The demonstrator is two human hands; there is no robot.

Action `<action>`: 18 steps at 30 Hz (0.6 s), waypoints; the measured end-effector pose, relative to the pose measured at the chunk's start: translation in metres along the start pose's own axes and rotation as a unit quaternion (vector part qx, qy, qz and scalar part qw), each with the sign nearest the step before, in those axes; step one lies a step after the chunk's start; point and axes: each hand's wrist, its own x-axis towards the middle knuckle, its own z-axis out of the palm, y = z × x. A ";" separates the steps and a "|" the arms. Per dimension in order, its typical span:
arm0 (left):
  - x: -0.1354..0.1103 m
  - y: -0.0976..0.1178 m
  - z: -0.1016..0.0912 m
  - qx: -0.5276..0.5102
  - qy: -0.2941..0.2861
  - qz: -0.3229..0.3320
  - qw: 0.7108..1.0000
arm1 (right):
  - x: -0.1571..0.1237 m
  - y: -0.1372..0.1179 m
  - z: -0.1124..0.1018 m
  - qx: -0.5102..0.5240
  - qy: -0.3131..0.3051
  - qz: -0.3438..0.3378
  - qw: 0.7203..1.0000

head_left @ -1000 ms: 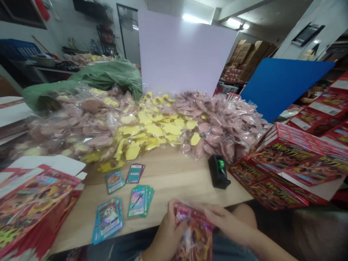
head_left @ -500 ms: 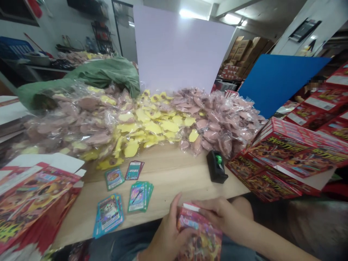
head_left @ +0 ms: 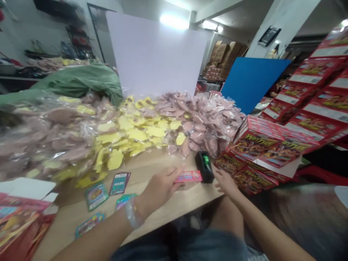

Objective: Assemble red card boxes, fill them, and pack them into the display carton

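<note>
My left hand (head_left: 162, 185) grips a small red and pink printed carton (head_left: 188, 176), its fingers on the carton's left end. The carton's right end is right beside a black tape dispenser (head_left: 203, 167) with a green roll; I cannot tell whether they touch. On the dispenser's right side, my right hand (head_left: 224, 181) is open, fingers reaching forward with nothing in them. Picture cards lie left of my left hand: a teal card (head_left: 120, 183), a green-edged card (head_left: 96, 196) and a blue-edged pile (head_left: 89, 224). My left forearm partly covers another green-edged pile (head_left: 125, 200).
Bagged pink pieces (head_left: 201, 123) and yellow pieces (head_left: 136, 133) heap along the table's back. Red printed boxes (head_left: 258, 145) are stacked at right. Flattened red cartons (head_left: 21, 221) lie at left. A white board (head_left: 160, 58) and blue panel (head_left: 251, 81) stand behind.
The carton went from my lap at the table's front edge up to the tape dispenser in my left hand. My right hand let go of it and moved beside the dispenser. The view turned right.
</note>
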 end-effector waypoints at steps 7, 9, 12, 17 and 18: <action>0.029 0.003 0.002 0.087 -0.173 -0.147 0.970 | 0.026 0.004 0.014 0.191 -0.122 0.208 0.952; 0.025 0.000 0.003 0.130 -0.191 -0.157 0.960 | 0.015 0.017 0.012 0.265 -0.117 0.196 0.937; 0.014 -0.012 0.017 0.196 -0.180 -0.139 0.954 | 0.005 0.034 0.012 0.338 -0.113 0.179 0.917; -0.001 -0.030 0.037 0.133 -0.068 -0.046 0.988 | 0.000 0.033 0.014 0.370 -0.117 0.166 0.906; -0.001 -0.032 0.038 0.118 -0.051 -0.037 0.991 | -0.003 0.031 0.015 0.372 -0.114 0.160 0.907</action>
